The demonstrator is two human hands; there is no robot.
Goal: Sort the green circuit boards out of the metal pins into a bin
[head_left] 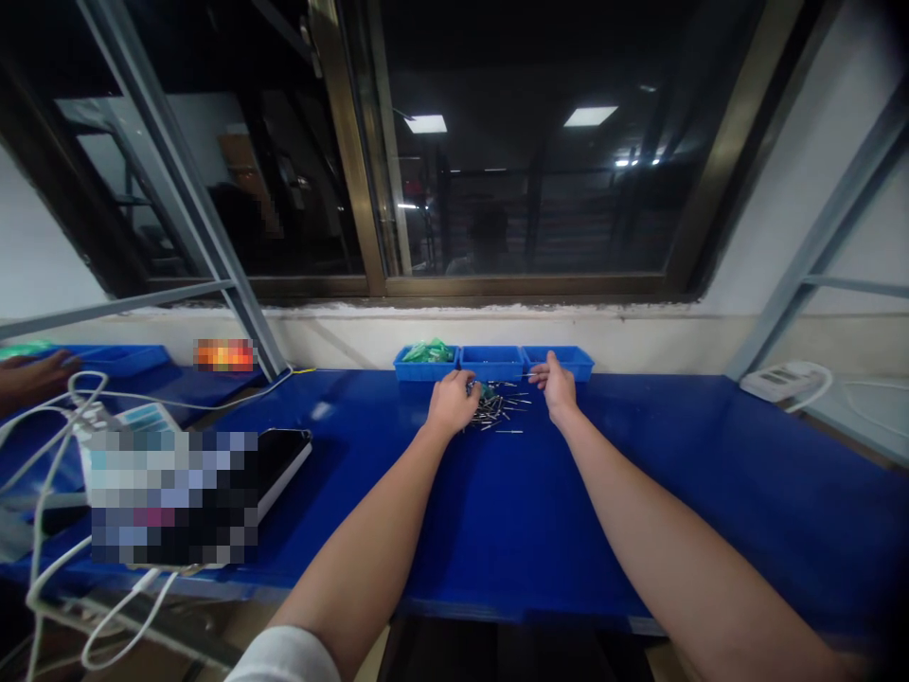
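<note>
Both my arms reach forward over a blue table [497, 511]. My left hand [453, 400] is curled, fingers closed, at the left edge of a pile of several small metal pins [498, 409]. What its fingers hold is too small to make out. My right hand [558, 386] is pinched on one thin pin held level, just right of the pile and close to the rightmost of three blue trays [564, 360]. The left tray [426, 362] holds green pieces; the middle tray [491, 362] looks bare.
A dark window runs along the back wall. At the left lie white cables [63, 530], a blurred-out box [170, 493] and a black device. Another person's hand [32, 377] rests at the far left. A white power strip [777, 379] sits at the right.
</note>
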